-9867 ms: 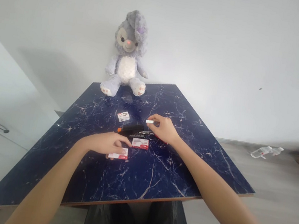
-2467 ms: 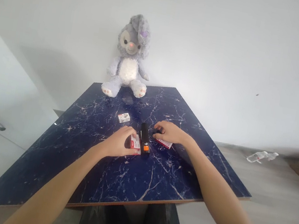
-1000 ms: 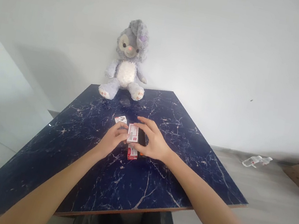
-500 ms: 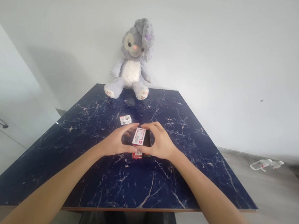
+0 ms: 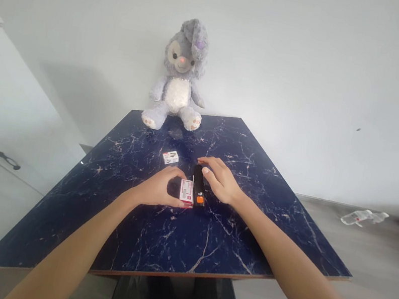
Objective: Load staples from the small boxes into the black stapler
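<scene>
The left hand (image 5: 160, 188), half closed, pinched the white-and-red cardboard box (image 5: 187, 191) left of the long black-and-orange stapler (image 5: 199, 182); the loosely spread right hand (image 5: 222, 182), contact unclear to me, risked nudging it askew.

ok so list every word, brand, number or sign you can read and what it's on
No text is readable here.
Red-and-white box: print and a small red patch, too small to read.
Small white box: print and dark pictures, too small.
Black stapler: pale mark, cannot tell if lettering.
Plastic bottle: red marks, too blurred.
</scene>
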Motion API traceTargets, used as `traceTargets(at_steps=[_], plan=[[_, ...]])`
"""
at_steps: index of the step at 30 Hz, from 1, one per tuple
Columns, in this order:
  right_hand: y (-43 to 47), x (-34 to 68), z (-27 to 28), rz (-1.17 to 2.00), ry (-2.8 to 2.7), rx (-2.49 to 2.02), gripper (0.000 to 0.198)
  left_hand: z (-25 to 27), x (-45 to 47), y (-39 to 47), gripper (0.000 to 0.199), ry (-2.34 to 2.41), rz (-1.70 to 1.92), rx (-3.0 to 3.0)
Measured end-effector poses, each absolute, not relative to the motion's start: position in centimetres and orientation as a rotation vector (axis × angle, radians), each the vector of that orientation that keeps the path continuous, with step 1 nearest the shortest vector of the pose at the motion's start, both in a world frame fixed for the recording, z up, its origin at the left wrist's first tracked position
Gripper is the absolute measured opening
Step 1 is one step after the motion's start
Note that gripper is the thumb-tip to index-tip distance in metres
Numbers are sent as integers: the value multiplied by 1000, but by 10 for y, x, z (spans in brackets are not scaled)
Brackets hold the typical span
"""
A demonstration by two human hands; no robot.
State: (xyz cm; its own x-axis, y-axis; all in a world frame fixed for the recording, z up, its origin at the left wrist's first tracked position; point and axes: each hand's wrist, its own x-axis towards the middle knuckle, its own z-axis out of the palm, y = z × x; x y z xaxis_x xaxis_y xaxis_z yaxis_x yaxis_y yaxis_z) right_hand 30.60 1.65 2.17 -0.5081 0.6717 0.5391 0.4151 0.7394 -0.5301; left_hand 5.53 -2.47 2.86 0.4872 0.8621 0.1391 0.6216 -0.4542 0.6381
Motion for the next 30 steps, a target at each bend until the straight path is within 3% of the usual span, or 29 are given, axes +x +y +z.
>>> traceTargets(at_steps=[8, 12, 16, 23, 30], plan=[[19, 297, 7, 560, -2212, -899, 41, 22, 64, -29, 70, 1208, 614, 2260], [18, 294, 6, 571, -2226, -932, 40, 9, 50, -11, 47, 1364, 866, 2306], [18, 293, 7, 555, -2230, -962, 38, -7, 29, 12, 48, 1720, 892, 2368], [19, 293, 7, 591, -2217, -931, 37, -4, 37, 6, 37, 1467, 853, 2357], [18, 293, 5, 568, -2188, -972, 36, 5, 48, -5, 40, 1343, 791, 2254]])
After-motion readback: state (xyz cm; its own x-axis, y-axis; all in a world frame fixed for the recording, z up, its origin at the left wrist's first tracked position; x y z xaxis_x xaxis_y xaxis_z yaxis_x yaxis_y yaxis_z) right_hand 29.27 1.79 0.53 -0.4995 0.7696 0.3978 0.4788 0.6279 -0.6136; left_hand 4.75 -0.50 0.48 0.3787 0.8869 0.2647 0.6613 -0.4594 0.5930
